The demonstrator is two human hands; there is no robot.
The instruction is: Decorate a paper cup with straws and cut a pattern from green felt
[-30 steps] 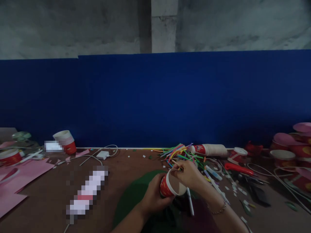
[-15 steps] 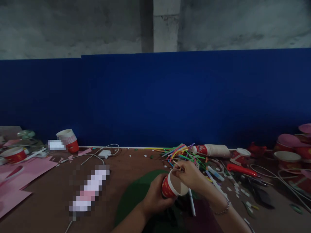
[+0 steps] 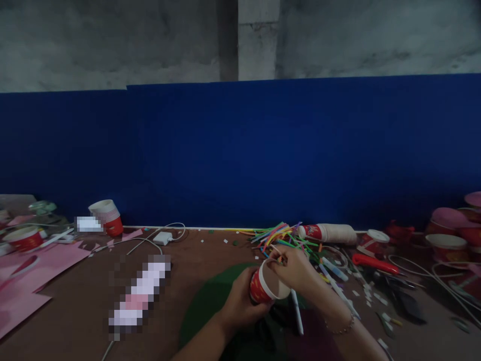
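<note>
My left hand [image 3: 240, 301] is wrapped round a red paper cup [image 3: 263, 288] with a white inside, tilted so its mouth faces right. My right hand [image 3: 295, 268] is at the cup's rim, fingers pinched on something small and thin that I cannot make out. Both hands hover over a dark green sheet [image 3: 210, 306] on the brown table [image 3: 176, 271]. A white pen-like stick [image 3: 297, 313] lies just below the cup. A pile of coloured straws [image 3: 280, 234] lies right behind my right hand.
A stack of cups lying on its side [image 3: 328, 233], a red-handled cutter [image 3: 374, 263], cables and more red cups [image 3: 445, 243] crowd the right. Pink paper [image 3: 33, 265], tipped cups [image 3: 107, 218] and a white charger [image 3: 162, 238] are left. A blue board [image 3: 240, 150] backs the table.
Almost nothing differs. My right hand's fingers have shifted slightly at the cup's rim, and the view has drifted a little to the left.
</note>
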